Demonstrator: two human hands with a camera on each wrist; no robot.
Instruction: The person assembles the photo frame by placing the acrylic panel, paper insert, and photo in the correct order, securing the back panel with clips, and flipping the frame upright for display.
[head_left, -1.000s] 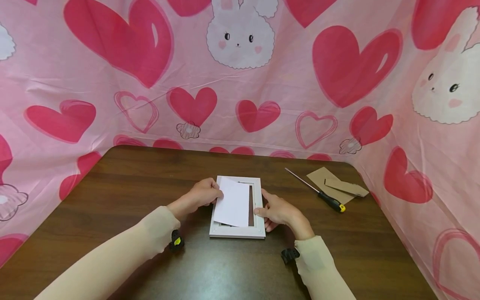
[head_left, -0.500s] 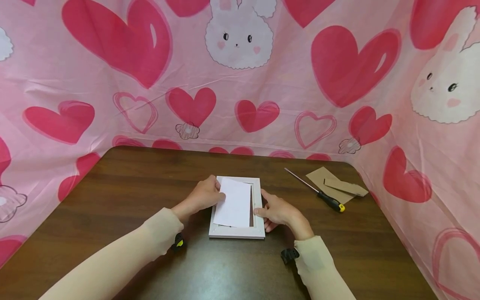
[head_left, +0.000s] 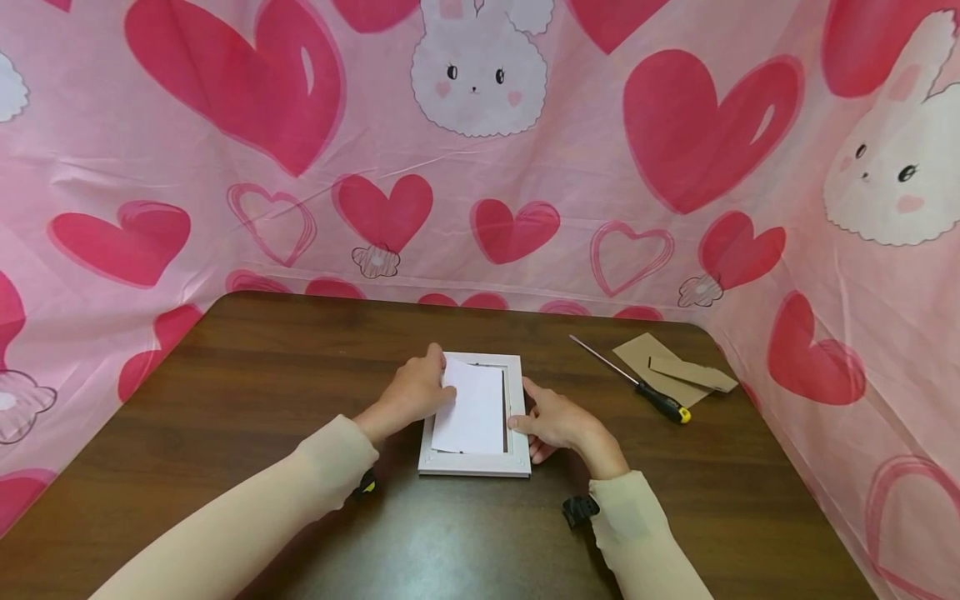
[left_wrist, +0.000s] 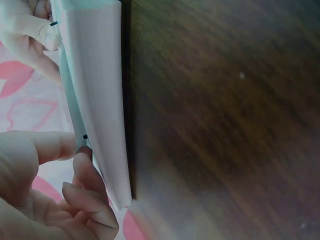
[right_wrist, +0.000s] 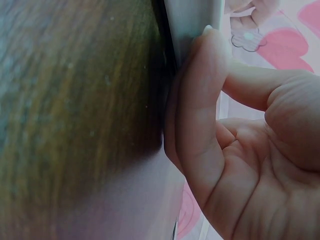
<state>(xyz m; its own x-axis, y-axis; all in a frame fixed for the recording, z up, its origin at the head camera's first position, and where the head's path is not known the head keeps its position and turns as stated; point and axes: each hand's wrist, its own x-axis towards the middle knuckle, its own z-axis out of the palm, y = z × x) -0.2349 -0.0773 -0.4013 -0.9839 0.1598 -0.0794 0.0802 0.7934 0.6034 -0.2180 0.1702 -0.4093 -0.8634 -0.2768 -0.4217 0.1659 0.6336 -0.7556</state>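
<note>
A white picture frame lies flat on the table, mid-view in the head view. Within its opening sits a white sheet, slightly skewed, with a narrow dark gap along its right side. My left hand pinches the sheet's left edge between thumb and fingers. In the left wrist view those fingertips meet beside a small black tab on the frame's inner edge. My right hand grips the frame's right side, thumb on top; in the right wrist view its fingers lie along the outer side.
To the right on the brown table lies a screwdriver with a black and yellow handle. Beside it are brown cardboard pieces, one on top of another. A pink heart-patterned cloth hangs behind and at the sides.
My left hand has moved slightly right, carrying the sheet with it, so the gap along the sheet's right side has narrowed. The right hand and the frame have stayed put.
</note>
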